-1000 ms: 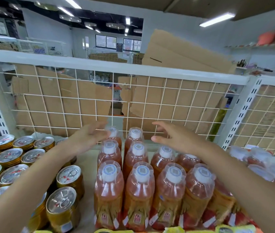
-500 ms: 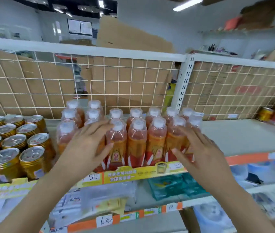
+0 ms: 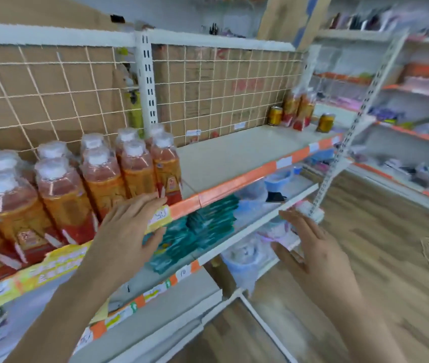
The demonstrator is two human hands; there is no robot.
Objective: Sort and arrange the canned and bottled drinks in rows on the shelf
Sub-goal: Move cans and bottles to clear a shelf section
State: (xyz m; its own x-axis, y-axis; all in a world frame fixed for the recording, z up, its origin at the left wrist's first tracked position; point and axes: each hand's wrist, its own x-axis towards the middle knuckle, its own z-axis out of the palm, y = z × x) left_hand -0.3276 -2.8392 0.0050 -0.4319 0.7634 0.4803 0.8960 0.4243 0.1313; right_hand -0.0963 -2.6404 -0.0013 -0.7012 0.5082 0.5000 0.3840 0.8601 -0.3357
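Several orange-red bottled drinks with white caps [image 3: 98, 176] stand in rows at the left of the white shelf [image 3: 234, 153]. My left hand [image 3: 126, 231] hovers open in front of the shelf edge, fingertips near the rightmost front bottle [image 3: 167, 169]. My right hand [image 3: 310, 247] is open in the air to the right, below shelf level, holding nothing. At the shelf's far right end stand two gold cans [image 3: 275, 115] [image 3: 326, 122] and a few bottles [image 3: 299, 108].
A wire grid backed with cardboard [image 3: 208, 82] closes the shelf's rear. An upright post [image 3: 146, 74] splits the bays. Teal packets [image 3: 208, 226] lie on the lower shelf. A loose slotted rail [image 3: 352, 121] leans at the right. More shelving stands beyond the wooden floor [image 3: 391, 244].
The view has swung right, off the cans and onto the shelf's bare stretch. Both hands have drawn back from the bottles and dropped lower; the right hand is now away from the shelf.
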